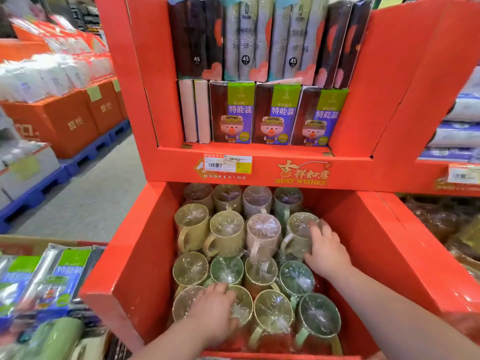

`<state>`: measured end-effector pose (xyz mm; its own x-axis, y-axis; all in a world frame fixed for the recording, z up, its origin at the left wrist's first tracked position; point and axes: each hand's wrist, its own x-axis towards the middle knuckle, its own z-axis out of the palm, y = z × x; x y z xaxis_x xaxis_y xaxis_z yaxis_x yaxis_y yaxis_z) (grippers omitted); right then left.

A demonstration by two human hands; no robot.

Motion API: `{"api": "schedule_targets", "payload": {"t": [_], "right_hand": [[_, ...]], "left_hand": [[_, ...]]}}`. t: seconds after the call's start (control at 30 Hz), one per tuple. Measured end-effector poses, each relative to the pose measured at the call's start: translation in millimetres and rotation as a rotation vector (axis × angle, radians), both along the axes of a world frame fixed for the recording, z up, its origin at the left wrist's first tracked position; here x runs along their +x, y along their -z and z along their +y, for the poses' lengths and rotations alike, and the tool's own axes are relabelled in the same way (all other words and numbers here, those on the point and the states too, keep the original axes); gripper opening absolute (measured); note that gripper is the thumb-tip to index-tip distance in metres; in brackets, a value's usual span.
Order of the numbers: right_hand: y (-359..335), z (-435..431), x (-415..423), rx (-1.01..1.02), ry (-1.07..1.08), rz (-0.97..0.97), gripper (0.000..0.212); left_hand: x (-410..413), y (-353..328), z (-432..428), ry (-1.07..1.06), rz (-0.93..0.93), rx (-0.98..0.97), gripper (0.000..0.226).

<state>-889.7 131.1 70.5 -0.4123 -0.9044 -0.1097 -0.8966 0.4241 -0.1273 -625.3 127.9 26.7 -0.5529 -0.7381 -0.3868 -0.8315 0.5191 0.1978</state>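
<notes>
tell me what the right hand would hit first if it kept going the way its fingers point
The right hand holds a green mug, so that comes first; beyond it probably the pink mug, depth unclear.

Left hand & right hand are showing bare, w/ forearms uncovered to the frame edge. Fingers are looking short & rounded. A red blur is sitting by the right arm: sleeve or not, can't tell.

Grey concrete floor — red cardboard display shelves and blue pallets alongside.
</notes>
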Motion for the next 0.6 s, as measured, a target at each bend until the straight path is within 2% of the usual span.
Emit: {"api": "schedule_targets", "payload": {"t": [0.1, 0.27, 0.43, 0.6], "right_hand": [[-6, 15, 18, 0.041, -0.148, 0.131, 0.063], [-10, 42, 60, 0.206, -0.286, 0.191, 0.034], [-4, 70, 92, 0.248, -0.303, 0.233, 0.039], [4, 94, 113, 0.235, -0.281, 0.191, 0.039]], "left_hand": [[3, -4, -1, 0.047, -0.003, -0.028, 0.061], [11, -5, -2, 0.124, 0.005, -0.066, 0.059], [19, -6, 3, 0.209, 0.003, -0.116, 0.059], [25, -4, 15, 0.252, -0.004, -0.152, 0.058]]}}
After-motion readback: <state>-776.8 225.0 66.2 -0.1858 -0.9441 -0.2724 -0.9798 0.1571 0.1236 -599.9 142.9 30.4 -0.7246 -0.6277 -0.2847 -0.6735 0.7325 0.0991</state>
